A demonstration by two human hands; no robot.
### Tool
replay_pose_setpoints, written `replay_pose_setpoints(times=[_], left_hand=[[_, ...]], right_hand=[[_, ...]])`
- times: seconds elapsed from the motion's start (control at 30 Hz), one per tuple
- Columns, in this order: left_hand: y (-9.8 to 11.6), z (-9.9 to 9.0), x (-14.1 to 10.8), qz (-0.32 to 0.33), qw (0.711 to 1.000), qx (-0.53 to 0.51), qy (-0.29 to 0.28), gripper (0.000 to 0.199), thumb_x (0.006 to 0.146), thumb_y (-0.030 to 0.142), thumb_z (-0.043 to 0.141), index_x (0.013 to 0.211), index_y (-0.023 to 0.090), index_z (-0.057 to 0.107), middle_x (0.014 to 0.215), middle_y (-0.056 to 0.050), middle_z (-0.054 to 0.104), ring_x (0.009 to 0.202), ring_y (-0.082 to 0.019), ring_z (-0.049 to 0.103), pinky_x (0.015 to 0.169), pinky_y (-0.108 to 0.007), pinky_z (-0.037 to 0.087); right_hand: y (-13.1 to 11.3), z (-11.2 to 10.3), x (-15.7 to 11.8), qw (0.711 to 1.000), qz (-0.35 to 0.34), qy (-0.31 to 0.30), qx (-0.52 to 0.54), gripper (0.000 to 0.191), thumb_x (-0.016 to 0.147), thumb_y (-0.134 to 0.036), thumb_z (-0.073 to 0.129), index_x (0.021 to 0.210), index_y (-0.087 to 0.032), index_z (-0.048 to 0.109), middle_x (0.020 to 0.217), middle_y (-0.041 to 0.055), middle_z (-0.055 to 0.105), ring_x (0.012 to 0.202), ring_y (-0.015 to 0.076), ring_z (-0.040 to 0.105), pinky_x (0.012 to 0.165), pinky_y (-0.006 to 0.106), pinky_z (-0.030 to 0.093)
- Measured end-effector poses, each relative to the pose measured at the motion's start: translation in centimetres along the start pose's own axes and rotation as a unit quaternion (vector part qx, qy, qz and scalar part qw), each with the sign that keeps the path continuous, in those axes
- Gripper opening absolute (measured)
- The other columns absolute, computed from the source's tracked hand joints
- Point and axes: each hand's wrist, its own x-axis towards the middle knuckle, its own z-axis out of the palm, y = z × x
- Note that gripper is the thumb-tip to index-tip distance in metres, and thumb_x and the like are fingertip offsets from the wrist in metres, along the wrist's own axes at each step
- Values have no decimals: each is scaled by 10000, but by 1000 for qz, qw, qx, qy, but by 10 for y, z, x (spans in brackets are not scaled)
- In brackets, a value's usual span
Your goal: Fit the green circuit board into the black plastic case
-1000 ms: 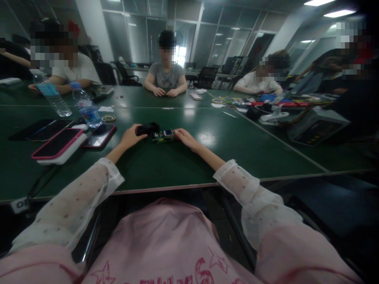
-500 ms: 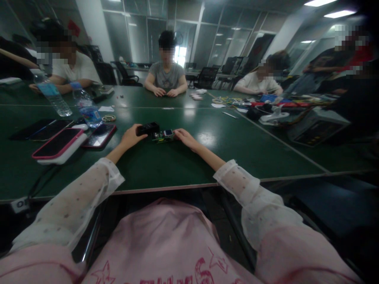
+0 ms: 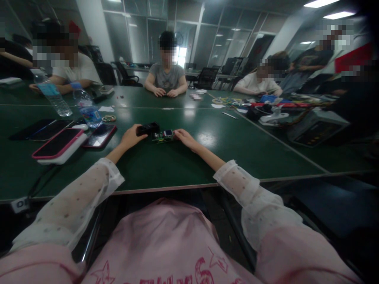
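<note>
My left hand point(image 3: 133, 135) is closed around the left end of a small black plastic case point(image 3: 149, 128), thumb in front and fingers behind. Just right of the case, and very close to it, is a green circuit board point(image 3: 160, 139) with a small square screen point(image 3: 168, 133) on its top. My right hand point(image 3: 183, 138) pinches the right end of this board between thumb and fingers. Both pieces are at the table's surface or slightly above it; I cannot tell which. The fingertips of my right hand are partly hidden.
On the left of the green table point(image 3: 177, 167) are phones point(image 3: 100, 136), a pink-edged phone point(image 3: 59, 144) on a white block, and two water bottles point(image 3: 89, 108). A grey metal box point(image 3: 319, 126) and tangled wires point(image 3: 227, 100) occupy the right. Several people sit around the table.
My hands, the case and the circuit board have stayed in place. At the far right, a person in the background has shifted and more of a red shape shows.
</note>
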Motion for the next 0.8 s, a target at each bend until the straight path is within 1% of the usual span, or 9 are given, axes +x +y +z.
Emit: replay_pose_setpoints(times=[0.13, 0.23, 0.37, 0.43, 0.5, 0.57, 0.63, 0.73, 0.8], left_hand=[[-3, 1, 1, 5, 1000, -8, 6, 612, 735, 474, 707, 1249, 208, 509, 1092, -104, 655, 984, -295, 634, 832, -420, 493], [-6, 2, 3, 9, 999, -40, 13, 614, 712, 450, 733, 1237, 206, 528, 1072, -97, 662, 969, -285, 638, 850, -427, 493], [-4, 1, 7, 16, 991, -128, 41, 621, 692, 433, 753, 1225, 195, 544, 1073, -91, 659, 968, -264, 637, 880, -431, 493], [1, -2, 10, 15, 980, -190, 61, 633, 695, 436, 751, 1235, 188, 535, 1088, -94, 654, 985, -257, 633, 896, -429, 491], [8, -6, 10, 22, 965, -254, 66, 638, 698, 432, 751, 1243, 188, 526, 1130, -97, 645, 1023, -255, 624, 916, -423, 487], [18, -11, 7, 33, 952, -302, 41, 640, 693, 417, 759, 1244, 193, 525, 1154, -97, 640, 1050, -257, 617, 927, -418, 486], [30, -15, 3, 46, 947, -319, -7, 649, 694, 397, 765, 1261, 204, 515, 1166, -95, 639, 1058, -258, 616, 935, -426, 484], [45, -18, -6, 59, 948, -308, -51, 639, 698, 386, 763, 1262, 208, 522, 1195, -98, 627, 1061, -267, 614, 936, -449, 482], [51, -18, -9, 67, 952, -288, -75, 628, 697, 380, 761, 1255, 204, 532, 1207, -102, 621, 1067, -268, 611, 945, -451, 478]], right_hand=[[0, 0, 0, 1000, 4, -1, -7, 225, 942, -319, 462, 1029, -157, 591, 939, 55, 651, 882, 162, 599, 846, 337, 478], [3, 0, 2, 1000, 4, -1, -5, 234, 940, -321, 463, 1041, -153, 591, 945, 58, 648, 883, 163, 600, 858, 342, 473], [2, 0, 3, 1000, 5, 2, -12, 232, 942, -317, 457, 1044, -154, 587, 938, 54, 647, 875, 159, 599, 847, 328, 471], [0, 0, 2, 1000, 6, 1, -10, 230, 944, -309, 453, 1045, -151, 585, 945, 56, 646, 878, 156, 600, 841, 318, 471], [-1, 0, 0, 1000, 6, -1, -8, 230, 945, -308, 452, 1046, -149, 583, 951, 57, 646, 877, 154, 602, 842, 316, 471], [-3, 0, 0, 1000, 7, -1, -6, 236, 945, -317, 452, 1050, -150, 582, 955, 58, 647, 876, 154, 602, 846, 320, 473], [-3, 0, -1, 1000, 11, -2, -1, 243, 945, -322, 451, 1057, -148, 579, 962, 63, 648, 883, 156, 604, 853, 324, 474], [-3, -1, 0, 1000, 16, -2, 0, 250, 946, -321, 442, 1063, -141, 571, 954, 69, 649, 876, 156, 608, 852, 327, 473], [-1, -1, 1, 1000, 13, -1, 1, 259, 947, -340, 434, 1065, -151, 568, 933, 62, 656, 866, 156, 611, 841, 325, 474]])
